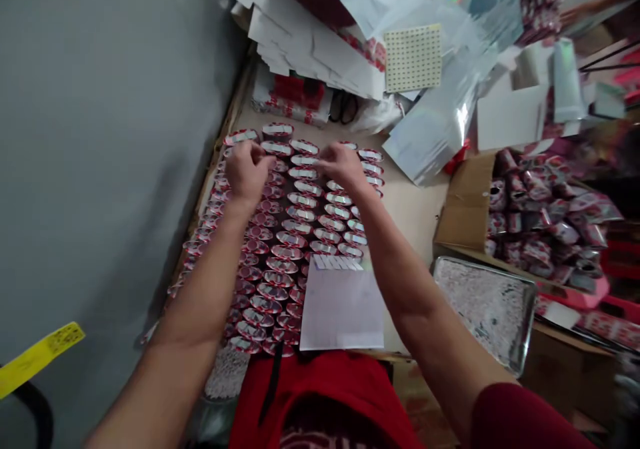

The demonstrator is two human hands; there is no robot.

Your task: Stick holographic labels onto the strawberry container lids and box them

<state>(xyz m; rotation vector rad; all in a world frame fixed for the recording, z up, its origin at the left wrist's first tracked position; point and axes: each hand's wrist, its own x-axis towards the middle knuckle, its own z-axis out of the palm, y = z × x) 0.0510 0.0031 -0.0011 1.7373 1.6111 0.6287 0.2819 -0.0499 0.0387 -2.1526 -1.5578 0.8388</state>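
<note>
Rows of upright red-and-white pouches (pixel 293 239) with oval tops cover much of the table. Many in the middle and right rows show pale strips in their tops. My left hand (pixel 247 172) is over the far end of the left rows, thumb and fingers pinched together close to a pouch top. Across from it, my right hand (pixel 343 164) is closed in a pinch beside a pouch with a white strip (pixel 304 161). What either hand pinches, if anything, is too small to tell. Near my body, a white sheet (pixel 343 309) with a row of small strips along its upper edge lies against the pouches.
Stacked white cards (pixel 315 49), a yellowish dotted sticker sheet (pixel 413 59) and clear plastic bags (pixel 430 129) lie at the back. To the right stand a cardboard box (pixel 463 202) of filled packets and a metal tray (pixel 485 309) of pale bits. A grey wall (pixel 100 135) borders the left.
</note>
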